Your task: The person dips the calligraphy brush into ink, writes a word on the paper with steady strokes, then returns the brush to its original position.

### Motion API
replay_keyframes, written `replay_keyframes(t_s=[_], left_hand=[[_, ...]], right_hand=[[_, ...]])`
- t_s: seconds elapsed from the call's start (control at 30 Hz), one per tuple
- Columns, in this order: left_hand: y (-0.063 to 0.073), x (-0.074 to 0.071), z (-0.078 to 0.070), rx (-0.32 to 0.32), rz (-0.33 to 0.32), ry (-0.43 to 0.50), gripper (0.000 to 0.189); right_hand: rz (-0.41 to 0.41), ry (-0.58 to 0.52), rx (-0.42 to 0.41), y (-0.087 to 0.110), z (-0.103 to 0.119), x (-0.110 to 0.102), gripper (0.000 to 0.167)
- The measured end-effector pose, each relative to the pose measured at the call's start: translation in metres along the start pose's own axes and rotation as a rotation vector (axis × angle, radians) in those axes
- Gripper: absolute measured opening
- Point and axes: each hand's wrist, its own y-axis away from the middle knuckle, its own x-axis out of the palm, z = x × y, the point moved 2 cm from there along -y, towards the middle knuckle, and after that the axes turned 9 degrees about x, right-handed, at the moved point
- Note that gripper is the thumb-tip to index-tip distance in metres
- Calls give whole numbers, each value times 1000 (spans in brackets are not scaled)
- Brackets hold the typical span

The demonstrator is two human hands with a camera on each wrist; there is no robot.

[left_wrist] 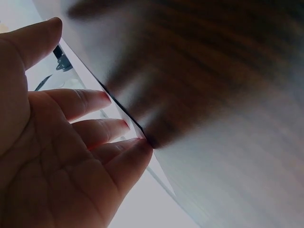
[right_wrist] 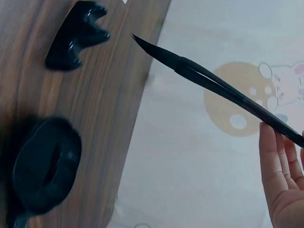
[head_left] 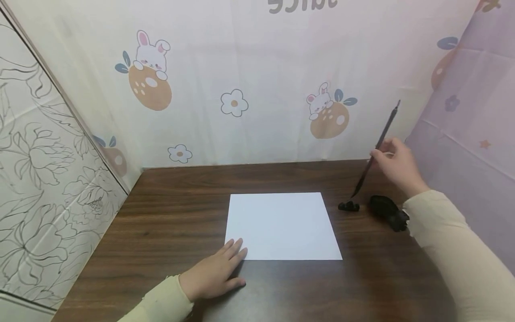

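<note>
My right hand (head_left: 396,165) pinches a black writing brush (head_left: 387,126) midway along its handle, above the right side of the table. The brush slants, its dark pointed bristles (right_wrist: 154,52) lowest. Just under the tip sits a small, glossy black brush rest with humps (head_left: 348,206). To its right, below my right wrist, is a black ink dish (head_left: 382,206) with a lobed rim. A blank white sheet of paper (head_left: 285,228) lies flat on the table. On its lower left corner rest the fingertips of my left hand (head_left: 213,275), fingers extended and thumb spread to the side.
The dark wood-grain table (head_left: 173,214) runs back to a pale curtain (head_left: 265,138) printed with rabbits and flowers. A purple cloth (head_left: 474,147) hangs on the right. A white panel with line-drawn flowers (head_left: 44,165) stands on the left.
</note>
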Motion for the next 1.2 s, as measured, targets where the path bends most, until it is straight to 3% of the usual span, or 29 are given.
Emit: replay_keyframes(t_s=[0.17,0.47,0.67,0.87,1.2], left_hand=[[-1,0,0,-4,11,-2,70],[0,-1,-2,5,7,-6,70],[0,0,0,-7,23,-7,71],[0,1,1,-10,29,1,71],[0,0,1,-12,27,5,71]], right_hand=[[-56,-90,-39,7,-15,-14,13],[-135,-99,-48,21,-38,-27,19],[-161,-91,6,29,-52,-31,21],[-169,-117,6,31,-58,-32,20],[-211,23,6,32,-69,-28,20]])
